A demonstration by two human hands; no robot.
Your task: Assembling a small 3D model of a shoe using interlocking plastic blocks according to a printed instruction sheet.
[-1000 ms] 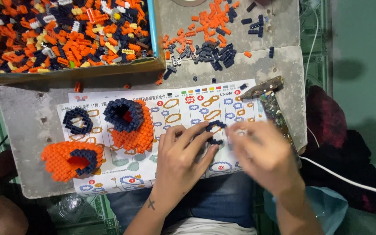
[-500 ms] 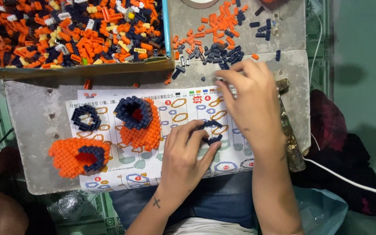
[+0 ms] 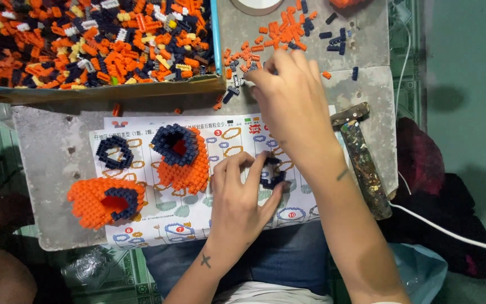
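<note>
Left hand (image 3: 243,194) pinched on small dark-blue brick ring (image 3: 271,174), over printed instruction sheet (image 3: 198,217). Right hand (image 3: 293,95) reaches to loose orange and dark bricks (image 3: 279,31) on board's far edge, fingers curled on pile; whether it grips any, cannot tell. Three finished pieces on sheet: one dark ring (image 3: 115,152), two orange shapes with dark collars (image 3: 182,157) (image 3: 105,200). One tray of mixed bricks (image 3: 85,39) far left. One paint-flecked hammer (image 3: 364,160) along right edge. Bare grey board (image 3: 46,163) left of sheet.
</note>
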